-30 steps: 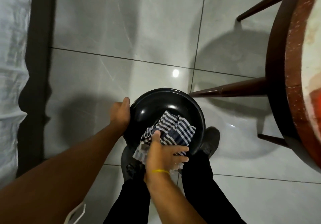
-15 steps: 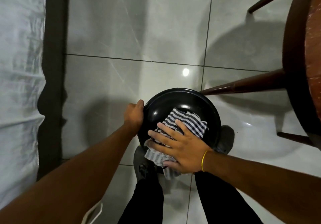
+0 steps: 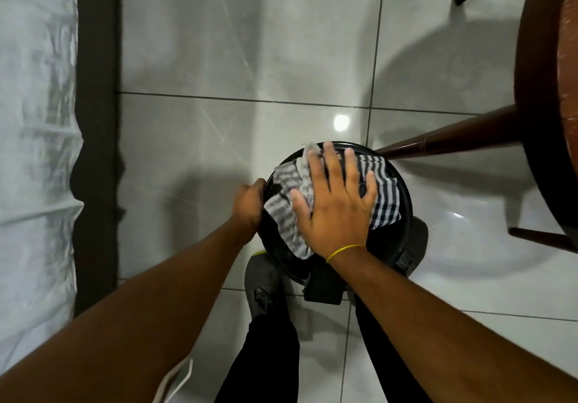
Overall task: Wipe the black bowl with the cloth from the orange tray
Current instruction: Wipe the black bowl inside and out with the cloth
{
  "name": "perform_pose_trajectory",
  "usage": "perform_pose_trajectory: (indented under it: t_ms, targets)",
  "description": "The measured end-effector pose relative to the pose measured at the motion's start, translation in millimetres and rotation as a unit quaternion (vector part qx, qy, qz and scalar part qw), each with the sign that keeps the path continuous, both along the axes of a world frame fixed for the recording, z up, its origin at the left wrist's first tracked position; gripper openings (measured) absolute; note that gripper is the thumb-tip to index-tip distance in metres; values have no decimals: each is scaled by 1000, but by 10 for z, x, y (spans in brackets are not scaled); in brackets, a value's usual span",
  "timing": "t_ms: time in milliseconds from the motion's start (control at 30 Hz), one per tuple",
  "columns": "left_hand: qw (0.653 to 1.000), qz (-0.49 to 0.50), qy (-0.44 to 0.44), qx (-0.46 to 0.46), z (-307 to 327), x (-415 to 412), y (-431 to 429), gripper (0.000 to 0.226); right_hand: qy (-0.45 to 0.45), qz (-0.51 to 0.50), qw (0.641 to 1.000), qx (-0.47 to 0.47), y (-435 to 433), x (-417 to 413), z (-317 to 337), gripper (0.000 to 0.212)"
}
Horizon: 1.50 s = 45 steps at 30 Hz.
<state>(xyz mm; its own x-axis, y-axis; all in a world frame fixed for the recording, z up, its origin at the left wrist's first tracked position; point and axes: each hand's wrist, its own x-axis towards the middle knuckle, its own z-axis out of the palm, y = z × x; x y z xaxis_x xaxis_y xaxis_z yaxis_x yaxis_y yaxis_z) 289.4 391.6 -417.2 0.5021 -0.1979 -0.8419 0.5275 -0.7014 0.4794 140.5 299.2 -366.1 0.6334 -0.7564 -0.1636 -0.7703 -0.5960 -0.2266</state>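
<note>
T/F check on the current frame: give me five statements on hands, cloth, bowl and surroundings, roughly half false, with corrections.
1. The right hand lies flat, fingers spread, on the striped cloth inside the black bowl. True.
2. The left hand grips the bowl's right rim. False: it holds the left rim.
3. The bowl rests on a table. False: it is held up over the tiled floor, above the person's shoes.
4. A yellow band circles the right wrist. True.
5. The cloth is plain white. False: it has dark and light stripes.
</note>
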Motion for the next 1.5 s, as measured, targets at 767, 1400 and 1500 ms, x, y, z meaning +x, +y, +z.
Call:
perform_pose_trajectory:
  t_ms: [767,1400,1500]
  targets:
    - [995,13,-73,65,-58,-201,-559,31,-29,-459,885,64,-563,-777,30,67]
    - [994,-79,-50,58,-47,-128,-542,35,-111,-699,683,181,220,-970,174,66]
    - [993,-88,-41,69,-24,-119,-536,28,-98,-672,707,196,235,-1049,271,61]
